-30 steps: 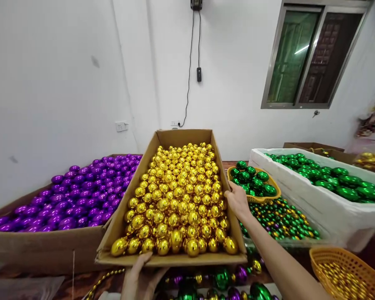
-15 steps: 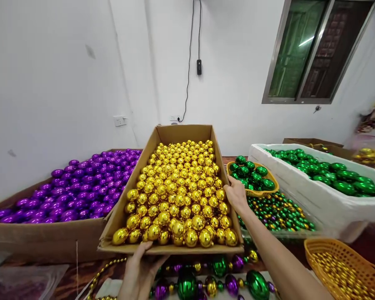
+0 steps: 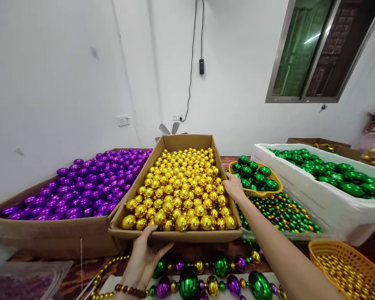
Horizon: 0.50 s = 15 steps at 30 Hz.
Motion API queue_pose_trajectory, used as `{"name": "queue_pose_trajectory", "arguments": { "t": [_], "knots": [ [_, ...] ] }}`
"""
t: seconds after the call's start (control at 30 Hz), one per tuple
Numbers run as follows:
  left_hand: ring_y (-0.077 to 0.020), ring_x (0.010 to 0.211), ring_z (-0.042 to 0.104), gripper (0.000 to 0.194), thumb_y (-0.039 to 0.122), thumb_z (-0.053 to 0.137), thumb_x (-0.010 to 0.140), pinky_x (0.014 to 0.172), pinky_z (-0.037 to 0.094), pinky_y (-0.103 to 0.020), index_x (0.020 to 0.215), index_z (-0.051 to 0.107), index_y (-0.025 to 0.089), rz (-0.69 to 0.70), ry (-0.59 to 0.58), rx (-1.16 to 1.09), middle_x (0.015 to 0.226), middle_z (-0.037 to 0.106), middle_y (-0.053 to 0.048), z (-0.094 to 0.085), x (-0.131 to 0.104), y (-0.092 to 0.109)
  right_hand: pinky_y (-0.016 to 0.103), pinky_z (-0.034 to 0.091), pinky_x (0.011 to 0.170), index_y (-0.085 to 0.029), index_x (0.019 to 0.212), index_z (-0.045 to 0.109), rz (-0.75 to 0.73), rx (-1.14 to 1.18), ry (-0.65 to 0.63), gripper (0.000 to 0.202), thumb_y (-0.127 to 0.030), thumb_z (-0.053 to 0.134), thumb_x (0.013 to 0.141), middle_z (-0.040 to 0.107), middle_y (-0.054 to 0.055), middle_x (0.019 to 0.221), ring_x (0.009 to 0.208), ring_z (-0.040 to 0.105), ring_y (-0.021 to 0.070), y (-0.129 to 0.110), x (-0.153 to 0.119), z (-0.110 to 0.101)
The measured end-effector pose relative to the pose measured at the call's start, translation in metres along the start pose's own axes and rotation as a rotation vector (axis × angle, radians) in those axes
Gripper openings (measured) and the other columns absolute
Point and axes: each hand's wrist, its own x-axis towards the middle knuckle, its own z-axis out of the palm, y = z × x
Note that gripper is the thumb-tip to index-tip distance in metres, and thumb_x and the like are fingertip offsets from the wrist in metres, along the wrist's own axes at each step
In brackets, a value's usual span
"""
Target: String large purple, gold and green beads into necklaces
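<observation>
A cardboard box [image 3: 175,236] full of shiny gold balls [image 3: 183,189] is in the middle of the view. My left hand [image 3: 146,250] supports its near bottom edge from below, thumb at the rim, with a brown bead bracelet [image 3: 130,290] on the wrist. At the box's right side, my right hand [image 3: 233,186] grips the wall; some of its fingers are hidden. Strands of green, purple and gold beads [image 3: 189,284] lie below the box, nearer to me.
To the left stands a box of purple balls [image 3: 90,187]. On the right are a yellow basket of green balls [image 3: 278,189], a white foam box [image 3: 300,187], small mixed beads [image 3: 281,212] and an orange basket of gold beads [image 3: 359,258]. A fan [image 3: 168,128] shows behind.
The near edge of the gold-ball box has risen in view and its far edge has dropped, so it looks flatter. My left hand has moved up with it, and the fan and bracelet now show.
</observation>
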Motion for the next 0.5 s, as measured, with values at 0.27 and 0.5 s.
{"name": "queue_pose_trajectory", "arguments": {
  "t": [0.27, 0.5],
  "knots": [
    [-0.0216, 0.085, 0.054, 0.018, 0.015, 0.069, 0.07, 0.082, 0.048, -0.066, 0.08, 0.055, 0.019, -0.036, 0.101, 0.029, 0.086, 0.054, -0.002, 0.015, 0.004, 0.014, 0.038, 0.053, 0.081, -0.014, 0.11, 0.061, 0.084, -0.091, -0.12, 0.025, -0.032, 0.058, 0.093, 0.063, 0.007, 0.109, 0.094, 0.063, 0.0195, 0.001, 0.011, 0.009],
    [-0.0243, 0.093, 0.055, 0.031, 0.03, 0.07, 0.069, 0.083, 0.048, -0.059, 0.093, 0.052, 0.022, -0.166, 0.114, 0.11, 0.096, 0.054, -0.005, 0.023, 0.003, 0.021, 0.038, 0.054, 0.082, -0.015, 0.112, 0.061, 0.12, -0.129, -0.19, 0.026, -0.031, 0.059, 0.093, 0.063, 0.007, 0.111, 0.096, 0.063, 0.02, 0.003, 0.019, 0.016]
  ]
}}
